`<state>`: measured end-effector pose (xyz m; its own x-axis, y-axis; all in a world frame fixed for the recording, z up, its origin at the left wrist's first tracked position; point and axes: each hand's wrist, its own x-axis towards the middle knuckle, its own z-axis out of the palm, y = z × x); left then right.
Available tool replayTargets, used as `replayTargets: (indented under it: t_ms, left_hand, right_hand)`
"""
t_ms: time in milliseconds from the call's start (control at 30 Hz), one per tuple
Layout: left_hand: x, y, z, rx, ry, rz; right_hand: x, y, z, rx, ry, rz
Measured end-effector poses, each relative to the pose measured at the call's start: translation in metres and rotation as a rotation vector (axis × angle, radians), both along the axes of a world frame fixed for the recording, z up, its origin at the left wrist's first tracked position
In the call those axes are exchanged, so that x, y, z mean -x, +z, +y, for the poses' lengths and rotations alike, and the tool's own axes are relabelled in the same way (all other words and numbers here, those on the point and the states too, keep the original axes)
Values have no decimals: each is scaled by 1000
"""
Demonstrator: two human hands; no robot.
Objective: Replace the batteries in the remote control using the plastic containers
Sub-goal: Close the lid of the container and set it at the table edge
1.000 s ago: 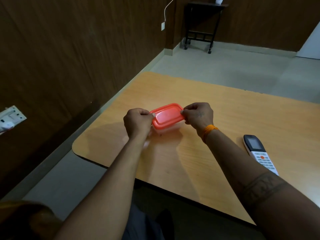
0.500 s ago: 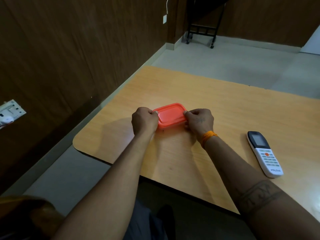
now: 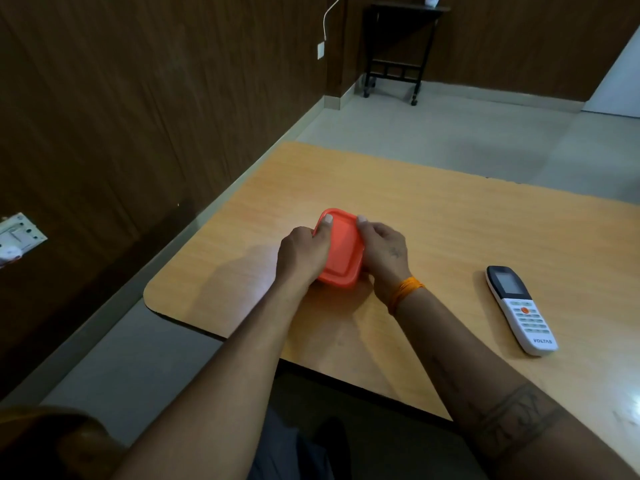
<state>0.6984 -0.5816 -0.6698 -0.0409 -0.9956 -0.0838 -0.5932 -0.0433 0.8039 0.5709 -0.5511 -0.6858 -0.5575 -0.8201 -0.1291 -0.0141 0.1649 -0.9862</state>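
Since half a second ago the box [image 3: 341,251] is lying turned — its long side was running across between the hands, and now it is running away from the person, with the hands sitting along its two long edges instead of at its ends.

Largest first: the table [image 3: 450,216] is carrying everything, a pale wood top with a rounded near-left corner. The box is sitting on it a little left of centre, and the remote [image 3: 521,310] is lying face up well apart to the right, untouched. No second box is showing in view.

As for the step in hand, the person is probably working the lid loose to reach the batteries, though what is inside is hidden. The left hand [image 3: 303,252] is gripping the box's left edge, thumb lying up along the lid; the right hand [image 3: 382,252] is gripping the right edge with a fingertip reaching the far corner — both clenched round the box. The next move is likely calling for one hand holding the base down while the other is prying a corner of the lid upward.

The box is looking small and rectangular with rounded corners, its orange-red lid having a raised rim and seeming seated all round.
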Motion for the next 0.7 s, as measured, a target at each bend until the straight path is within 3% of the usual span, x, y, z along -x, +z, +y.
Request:
replayTargets:
  t_ms: [100,233,700]
  left_hand:
    - [4,7,6,39,1,43]
    - [0,11,11,6,11,94]
    - [-2,15,14,-53,13,209]
  right_hand:
    - [-15,2,8,-23,-18,-141]
    - [-22,-6,18,65,28,-71]
    - [-21,5,24,65,10,-55]
